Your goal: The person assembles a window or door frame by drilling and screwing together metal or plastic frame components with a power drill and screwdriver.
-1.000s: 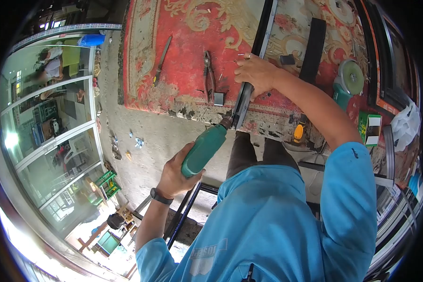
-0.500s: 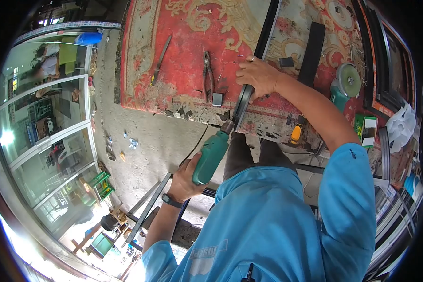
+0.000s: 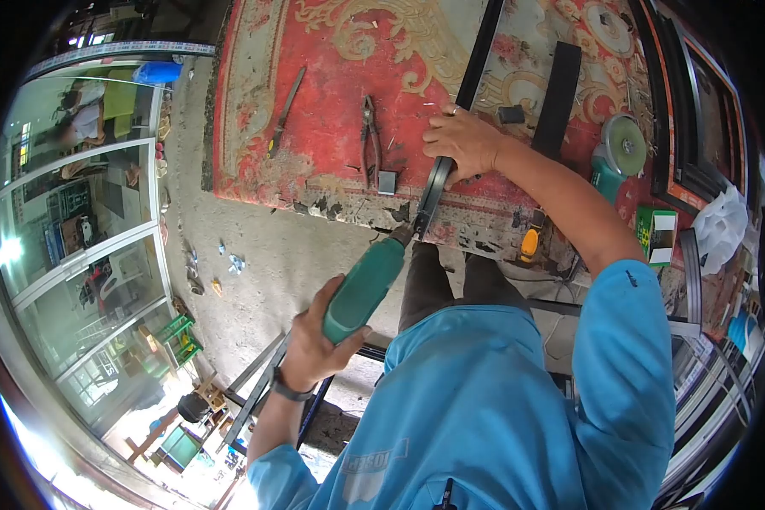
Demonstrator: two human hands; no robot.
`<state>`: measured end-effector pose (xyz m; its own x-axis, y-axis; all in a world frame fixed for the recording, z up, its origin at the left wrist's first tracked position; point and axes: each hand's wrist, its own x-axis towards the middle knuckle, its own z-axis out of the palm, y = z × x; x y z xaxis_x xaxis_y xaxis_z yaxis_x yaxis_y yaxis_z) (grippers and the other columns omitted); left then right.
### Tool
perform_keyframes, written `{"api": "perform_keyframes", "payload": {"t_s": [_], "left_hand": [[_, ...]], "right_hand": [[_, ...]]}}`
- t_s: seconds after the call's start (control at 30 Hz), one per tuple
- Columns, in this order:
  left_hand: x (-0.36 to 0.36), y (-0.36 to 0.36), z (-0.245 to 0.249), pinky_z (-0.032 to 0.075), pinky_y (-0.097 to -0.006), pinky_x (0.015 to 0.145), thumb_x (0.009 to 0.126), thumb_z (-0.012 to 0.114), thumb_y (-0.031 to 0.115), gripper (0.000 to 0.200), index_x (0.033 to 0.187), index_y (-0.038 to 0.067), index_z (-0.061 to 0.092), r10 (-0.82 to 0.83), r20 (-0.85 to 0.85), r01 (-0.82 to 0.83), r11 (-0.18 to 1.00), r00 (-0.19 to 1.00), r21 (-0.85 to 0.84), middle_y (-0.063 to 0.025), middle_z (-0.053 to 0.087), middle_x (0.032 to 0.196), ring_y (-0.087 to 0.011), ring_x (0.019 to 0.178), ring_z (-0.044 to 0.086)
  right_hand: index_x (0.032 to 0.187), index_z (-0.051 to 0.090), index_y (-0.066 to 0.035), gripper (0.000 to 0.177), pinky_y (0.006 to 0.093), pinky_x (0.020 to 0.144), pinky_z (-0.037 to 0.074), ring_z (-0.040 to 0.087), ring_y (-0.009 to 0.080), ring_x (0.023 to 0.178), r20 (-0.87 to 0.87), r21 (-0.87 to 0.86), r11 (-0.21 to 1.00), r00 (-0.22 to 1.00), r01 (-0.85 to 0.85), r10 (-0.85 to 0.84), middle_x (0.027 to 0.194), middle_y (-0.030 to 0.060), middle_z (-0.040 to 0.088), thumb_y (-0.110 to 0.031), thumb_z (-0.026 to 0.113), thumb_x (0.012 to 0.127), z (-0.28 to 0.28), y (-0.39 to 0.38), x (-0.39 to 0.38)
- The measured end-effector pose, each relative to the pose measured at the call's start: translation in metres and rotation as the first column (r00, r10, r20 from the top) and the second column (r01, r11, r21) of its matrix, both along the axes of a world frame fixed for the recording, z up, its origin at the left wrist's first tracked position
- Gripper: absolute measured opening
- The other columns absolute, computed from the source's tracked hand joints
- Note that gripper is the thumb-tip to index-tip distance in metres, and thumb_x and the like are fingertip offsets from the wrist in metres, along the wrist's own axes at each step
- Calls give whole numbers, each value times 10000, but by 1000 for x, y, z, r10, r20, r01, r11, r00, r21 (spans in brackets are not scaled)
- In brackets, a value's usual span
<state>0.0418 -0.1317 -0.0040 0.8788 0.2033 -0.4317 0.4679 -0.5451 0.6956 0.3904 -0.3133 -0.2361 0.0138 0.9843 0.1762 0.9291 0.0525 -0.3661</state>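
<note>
My left hand (image 3: 319,344) is wrapped round the grip of a green power drill (image 3: 365,289), off the table's front edge. The drill's chuck reaches the near end of a long dark metal profile (image 3: 433,191); the bit itself is too small to make out. My right hand (image 3: 463,143) grips that profile from above, on the table. Left of the profile lie pliers (image 3: 371,140) and a small grey block (image 3: 388,183). A yellow-handled tool (image 3: 530,242) rests at the edge, below my right forearm.
A worn red carpet (image 3: 331,102) covers the table. On it lie a file (image 3: 287,110), a dark flat strip (image 3: 559,98), an angle grinder (image 3: 618,153) and a green-white box (image 3: 657,234). At right are framed panels and a plastic bag (image 3: 721,229). Glass doors (image 3: 85,221) stand left.
My left hand and the drill have shifted slightly left, and the drill has turned so that its body shows broader. My right hand stays on the profile.
</note>
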Motion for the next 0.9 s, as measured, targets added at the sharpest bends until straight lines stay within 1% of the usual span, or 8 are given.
{"api": "perform_keyframes", "payload": {"t_s": [0.1,0.23,0.3,0.37,0.67,0.77,0.87,0.9], "left_hand": [[18,6,29,600,-405,862,807,836,225,790,1474,-7,480,-85,-37,87,996,996,38,-254,738,1090,-388,997,761],[38,7,36,591,-396,856,799,825,186,761,1451,-26,495,-119,-70,123,991,990,53,-236,748,1069,-351,999,768],[43,8,33,593,-412,855,810,829,226,762,1453,-11,494,-146,-76,149,988,986,38,-241,745,1054,-398,1001,758],[46,10,31,594,-423,854,818,827,241,762,1456,-4,492,-166,-110,170,985,980,33,-247,739,1067,-421,1007,750],[49,24,22,597,-473,835,815,849,276,796,1472,12,486,-169,-88,167,986,982,-28,-297,716,1097,-457,1005,731],[45,27,13,607,-505,754,791,840,298,838,1490,32,464,-180,-24,179,984,983,-21,-311,707,1010,-481,884,724],[44,29,7,602,-512,730,783,838,302,847,1490,24,464,-174,19,174,984,985,-23,-309,704,980,-488,844,717],[44,30,8,603,-501,753,794,843,302,831,1484,22,473,-176,-16,176,984,984,-30,-307,708,1014,-479,884,723]], "right_hand": [[839,620,-165,507,452,995,381,556,216,981,-7,132,991,1000,15,-14,918,-11,555,-531,871,593,-1,2,-2],[838,622,-164,521,459,997,383,558,211,973,-35,72,997,999,7,-4,906,-9,548,-536,885,585,3,2,-1],[829,615,-162,525,461,998,383,557,211,962,-41,87,996,999,4,-1,892,-6,536,-531,894,581,3,3,-1],[900,641,-162,562,467,1022,382,556,217,1007,-34,28,1000,999,11,-10,930,-8,556,-532,905,570,3,2,-2],[944,625,-158,583,473,1029,378,539,239,994,-48,39,999,999,12,-10,933,3,534,-498,914,570,4,5,-1],[951,623,-161,586,462,1018,379,537,238,990,-45,30,999,999,13,-11,931,3,530,-490,917,565,3,6,-1],[952,625,-164,588,453,1004,381,539,236,993,-25,20,1000,1000,12,-11,926,0,530,-492,917,560,5,9,-1],[952,626,-165,589,450,999,382,540,235,995,-16,22,1000,1000,11,-11,925,-1,531,-494,917,559,6,10,-1]]}}
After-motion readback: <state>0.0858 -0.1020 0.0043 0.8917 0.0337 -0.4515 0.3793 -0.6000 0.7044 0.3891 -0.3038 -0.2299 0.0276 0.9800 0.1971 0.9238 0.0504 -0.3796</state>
